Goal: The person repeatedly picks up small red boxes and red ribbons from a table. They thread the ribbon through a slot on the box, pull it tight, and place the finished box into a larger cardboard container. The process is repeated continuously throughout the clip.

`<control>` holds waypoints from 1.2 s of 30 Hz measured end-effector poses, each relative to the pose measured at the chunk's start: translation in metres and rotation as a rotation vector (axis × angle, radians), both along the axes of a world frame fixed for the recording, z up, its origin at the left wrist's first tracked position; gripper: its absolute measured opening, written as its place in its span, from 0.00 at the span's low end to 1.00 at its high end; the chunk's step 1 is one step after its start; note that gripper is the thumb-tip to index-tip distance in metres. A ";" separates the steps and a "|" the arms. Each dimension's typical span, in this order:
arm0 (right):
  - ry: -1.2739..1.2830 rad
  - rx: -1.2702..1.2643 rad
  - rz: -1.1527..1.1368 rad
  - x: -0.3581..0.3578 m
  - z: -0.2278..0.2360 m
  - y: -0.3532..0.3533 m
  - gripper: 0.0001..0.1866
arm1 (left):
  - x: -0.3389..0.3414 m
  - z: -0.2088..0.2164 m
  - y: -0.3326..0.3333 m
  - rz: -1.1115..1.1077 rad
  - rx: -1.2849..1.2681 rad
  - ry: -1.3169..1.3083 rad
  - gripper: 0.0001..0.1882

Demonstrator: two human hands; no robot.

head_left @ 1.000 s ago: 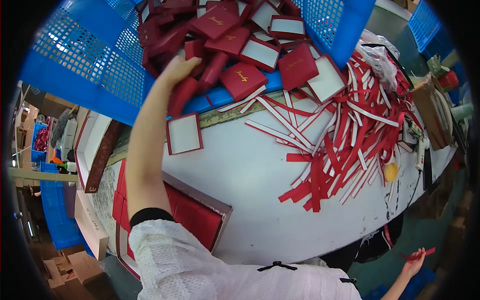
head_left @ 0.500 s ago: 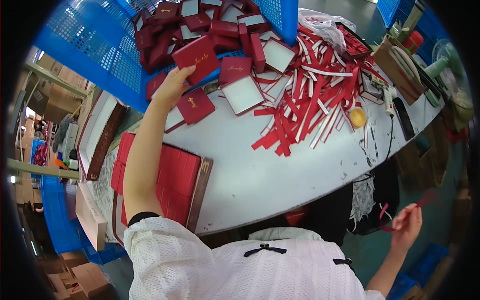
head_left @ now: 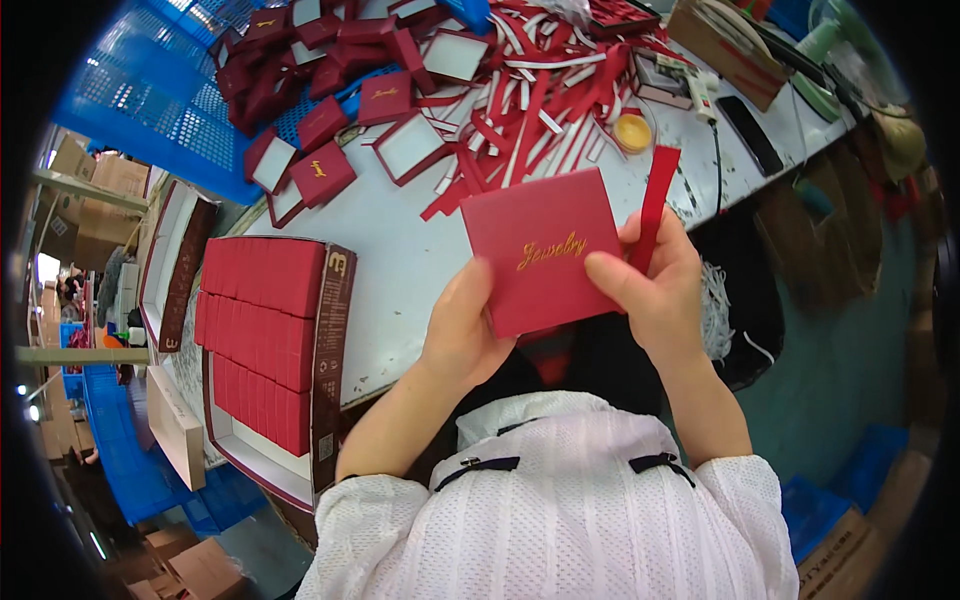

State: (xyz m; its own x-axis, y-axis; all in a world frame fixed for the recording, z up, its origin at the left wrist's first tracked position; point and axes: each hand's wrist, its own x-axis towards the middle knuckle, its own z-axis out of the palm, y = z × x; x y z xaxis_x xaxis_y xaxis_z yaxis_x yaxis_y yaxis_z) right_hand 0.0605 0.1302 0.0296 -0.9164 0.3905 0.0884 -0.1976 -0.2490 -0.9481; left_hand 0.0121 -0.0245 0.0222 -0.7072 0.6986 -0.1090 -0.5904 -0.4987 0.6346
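Note:
A square dark red jewelry box (head_left: 545, 225) with gold lettering is held up in front of me, over the table's near edge. My left hand (head_left: 462, 325) grips its left side and lower corner, with the fingers hidden behind it. At the right side my right hand (head_left: 655, 285) holds the box too, thumb on its face. A red ribbon strip (head_left: 656, 205) stands up between the fingers of that hand. Whether the box has a lid and base fitted together cannot be seen.
A carton (head_left: 330, 370) of red boxes in rows stands at left on the white table (head_left: 400, 290). Beyond lie loose red boxes (head_left: 325, 172), a blue crate (head_left: 150, 110) and a heap of red and white strips (head_left: 530, 110). A yellow round tub (head_left: 632, 133) and black phone (head_left: 750, 135) lie right.
My left hand has brought the red box from the pile by the crate to in front of my body. My right hand has come up from the lower right with a ribbon strip and touches the box.

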 end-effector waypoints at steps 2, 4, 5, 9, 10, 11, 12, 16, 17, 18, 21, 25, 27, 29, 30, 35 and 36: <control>-0.065 -0.106 -0.025 0.000 -0.008 0.007 0.12 | 0.012 -0.012 0.011 0.105 -0.022 0.251 0.23; -0.095 -0.192 -0.010 -0.003 -0.011 0.006 0.11 | 0.023 -0.022 0.023 0.270 -0.157 0.639 0.23; -0.109 -0.235 -0.002 -0.005 -0.013 0.006 0.10 | 0.022 -0.031 0.020 0.295 -0.305 0.802 0.21; -0.228 -0.043 0.176 0.004 -0.010 0.023 0.10 | 0.005 -0.017 0.022 0.387 -0.041 0.414 0.16; -0.046 0.097 0.207 0.007 -0.013 0.022 0.10 | 0.002 -0.011 0.022 0.370 -0.031 0.353 0.15; -0.020 0.339 0.323 0.010 -0.005 0.026 0.10 | -0.001 -0.007 0.021 0.353 -0.021 0.291 0.15; 0.000 0.411 0.352 0.011 0.007 0.023 0.10 | -0.001 -0.005 0.024 0.375 -0.070 0.290 0.16; 0.147 0.603 0.317 -0.001 0.007 0.016 0.11 | -0.002 -0.006 0.021 0.325 -0.072 0.258 0.16; 0.147 0.609 0.317 -0.003 0.007 0.015 0.11 | -0.001 -0.003 0.021 0.316 -0.095 0.259 0.16; 0.137 0.614 0.327 -0.003 0.007 0.015 0.11 | -0.001 0.000 0.020 0.312 -0.120 0.263 0.16; 0.125 0.620 0.344 -0.005 0.008 0.013 0.12 | -0.001 0.002 0.019 0.313 -0.095 0.262 0.16; 0.153 0.628 0.321 -0.007 0.009 0.010 0.11 | -0.001 0.003 0.017 0.304 -0.076 0.268 0.16; 0.169 0.643 0.302 -0.008 0.009 0.009 0.11 | -0.002 0.004 0.017 0.303 -0.053 0.262 0.16; 0.187 0.657 0.283 -0.008 0.008 0.009 0.11 | 0.001 0.003 0.018 0.346 -0.066 0.256 0.14; 0.194 0.674 0.286 -0.009 0.008 0.009 0.10 | 0.003 0.003 0.019 0.367 -0.073 0.252 0.14; 0.148 0.751 0.298 -0.010 0.005 0.010 0.08 | -0.006 -0.007 0.021 0.467 -0.261 0.385 0.11; 0.106 0.751 0.323 -0.010 0.005 0.012 0.07 | -0.009 -0.009 0.020 0.474 -0.239 0.347 0.10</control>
